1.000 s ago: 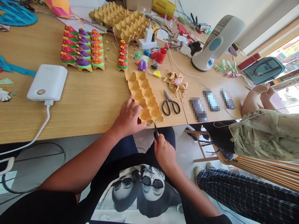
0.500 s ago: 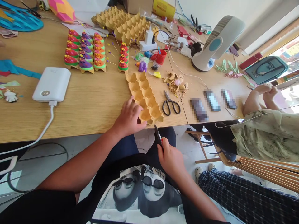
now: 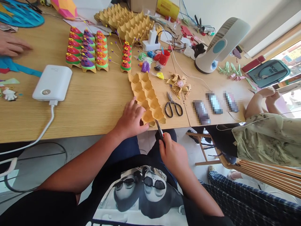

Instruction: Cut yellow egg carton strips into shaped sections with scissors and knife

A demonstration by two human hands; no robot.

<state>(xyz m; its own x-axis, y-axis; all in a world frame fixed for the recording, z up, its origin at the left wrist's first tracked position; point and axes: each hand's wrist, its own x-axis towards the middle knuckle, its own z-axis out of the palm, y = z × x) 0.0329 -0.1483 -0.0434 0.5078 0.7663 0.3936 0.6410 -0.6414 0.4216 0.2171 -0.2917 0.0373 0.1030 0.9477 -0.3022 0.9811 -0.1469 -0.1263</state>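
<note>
You have one wooden table [image 3: 94, 103] and, at its near edge, one two-column egg-carton strip [image 3: 148, 99]; your left hand [image 3: 131, 118] lies along it (whether gripping, I cannot tell). Beyond stand four painted strips [image 3: 88, 51]. One pair of scissors [image 3: 173, 108] lies alongside. Your right hand [image 3: 175, 154] clasps one knife [image 3: 160, 131], blade at the carton. One red cup [image 3: 164, 59] holds something blue [image 3: 162, 50].

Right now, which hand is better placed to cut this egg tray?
Probably your right hand: it holds the knife at the near edge of the egg tray. Your left hand rests on the tray's left side.
</note>
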